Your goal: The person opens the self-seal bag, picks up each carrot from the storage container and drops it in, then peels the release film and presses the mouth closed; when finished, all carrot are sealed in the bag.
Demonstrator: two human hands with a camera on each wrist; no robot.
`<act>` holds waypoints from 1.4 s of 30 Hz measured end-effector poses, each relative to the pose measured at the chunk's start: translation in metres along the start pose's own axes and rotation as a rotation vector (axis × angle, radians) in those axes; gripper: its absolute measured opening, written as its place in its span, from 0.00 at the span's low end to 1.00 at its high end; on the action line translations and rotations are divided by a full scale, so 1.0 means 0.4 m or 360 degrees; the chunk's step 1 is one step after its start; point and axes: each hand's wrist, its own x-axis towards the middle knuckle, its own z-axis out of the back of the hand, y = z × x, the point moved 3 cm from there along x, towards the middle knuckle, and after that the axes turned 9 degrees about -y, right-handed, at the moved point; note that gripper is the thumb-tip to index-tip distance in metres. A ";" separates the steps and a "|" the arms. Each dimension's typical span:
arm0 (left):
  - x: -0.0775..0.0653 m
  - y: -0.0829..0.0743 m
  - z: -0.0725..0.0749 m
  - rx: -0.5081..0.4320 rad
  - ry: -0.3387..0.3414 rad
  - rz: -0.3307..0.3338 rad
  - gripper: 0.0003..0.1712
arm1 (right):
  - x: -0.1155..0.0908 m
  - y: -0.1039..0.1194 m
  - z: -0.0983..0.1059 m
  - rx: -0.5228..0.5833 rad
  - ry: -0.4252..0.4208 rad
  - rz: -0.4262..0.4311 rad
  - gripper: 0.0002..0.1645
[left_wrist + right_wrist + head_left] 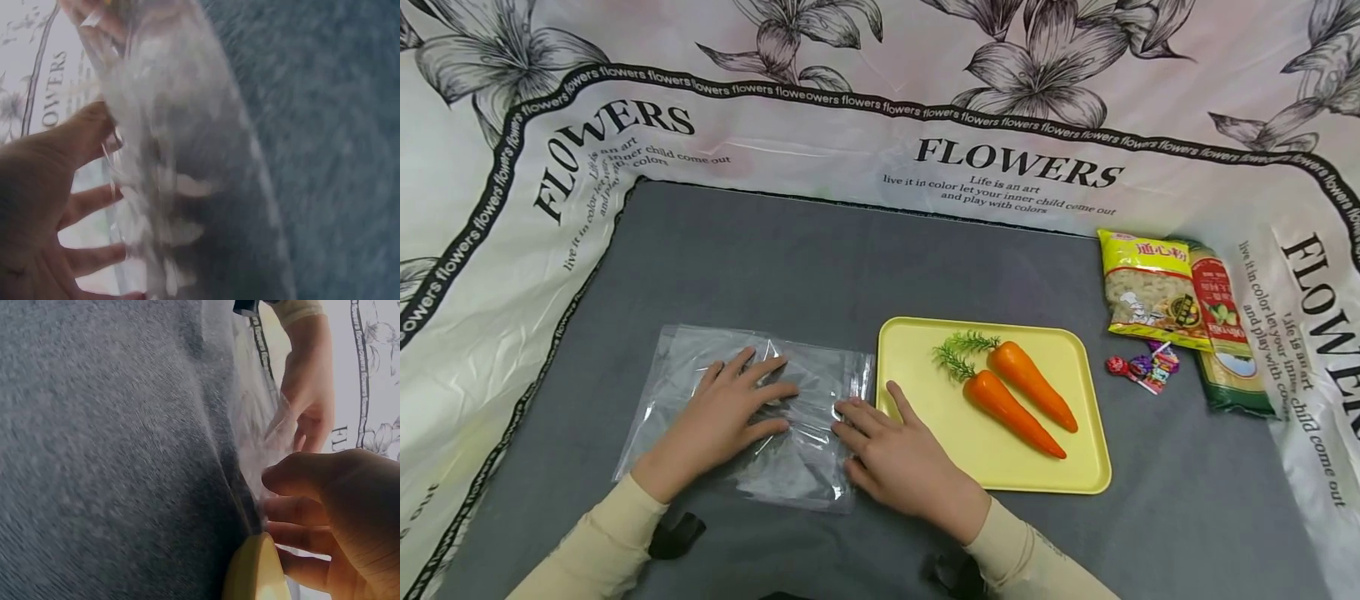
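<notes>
A clear plastic bag (797, 479) lies flat on the grey cloth, left of a yellow tray (917, 333). My left hand (718, 412) rests on the bag with its fingers spread and fairly straight. At the bag's right edge, beside the tray's left rim, is my right hand (910, 462), its fingers extended and touching the plastic. In the left wrist view, the bag (212, 144) stretches past the fingertips of the left hand (31, 194). The right wrist view has the right hand (356, 512) by the bag's edge, above the tray's corner (250, 575).
Two orange carrots (1011, 412) with green tops lie on the tray. To its right are a yellow pasta packet (1153, 292), a red and green packet (1221, 304) and small wrapped sweets (1150, 367). A flower-printed sheet (820, 142) borders the grey cloth (760, 250).
</notes>
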 end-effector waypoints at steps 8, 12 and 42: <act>-0.012 0.011 0.017 -0.0238 -0.0083 0.0041 0.20 | -0.001 -0.007 0.006 0.0005 -0.0019 0.0019 0.27; -0.015 0.011 0.017 -0.0334 -0.0200 0.0014 0.14 | -0.002 -0.007 0.003 0.0002 -0.0028 0.0021 0.27; -0.019 0.000 0.022 -0.0699 -0.0292 0.0012 0.13 | -0.050 -0.122 0.102 0.0425 -0.0722 -0.0193 0.15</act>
